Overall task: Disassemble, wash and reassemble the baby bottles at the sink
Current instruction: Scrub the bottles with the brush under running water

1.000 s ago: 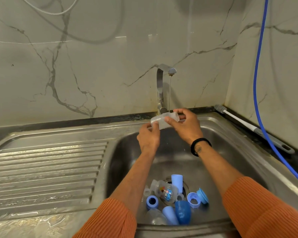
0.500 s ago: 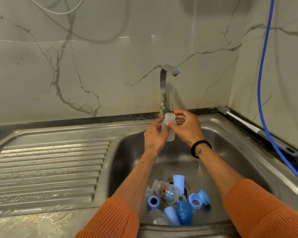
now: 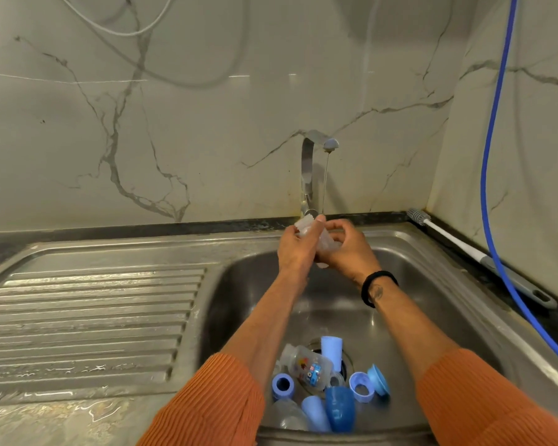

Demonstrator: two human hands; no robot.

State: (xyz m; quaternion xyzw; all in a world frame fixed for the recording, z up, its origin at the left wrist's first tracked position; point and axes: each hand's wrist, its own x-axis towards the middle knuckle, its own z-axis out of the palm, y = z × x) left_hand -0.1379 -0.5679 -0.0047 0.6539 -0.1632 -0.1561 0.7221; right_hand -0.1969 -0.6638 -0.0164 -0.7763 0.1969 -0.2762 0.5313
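head view: left hand [image 3: 295, 249] and right hand [image 3: 348, 252] both grip a clear baby bottle [image 3: 316, 236], tilted, under a thin water stream [image 3: 325, 185] from the faucet [image 3: 310, 175] at the back of the steel sink [image 3: 432, 284]. more bottles [image 3: 310, 366], blue caps [image 3: 339, 408] and rings [image 3: 283, 385] lie around the drain. bottle brush [image 3: 464, 249] lies on the counter [image 3: 512, 304] to the right, beside a blue hose [image 3: 487, 156].

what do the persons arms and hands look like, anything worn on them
Both forearms are bare, with ribbed orange sleeves pushed up toward the elbows: left sleeve, right sleeve. The right wrist carries a black band with a small dark mark beside it. The left hand and right hand wear no gloves.
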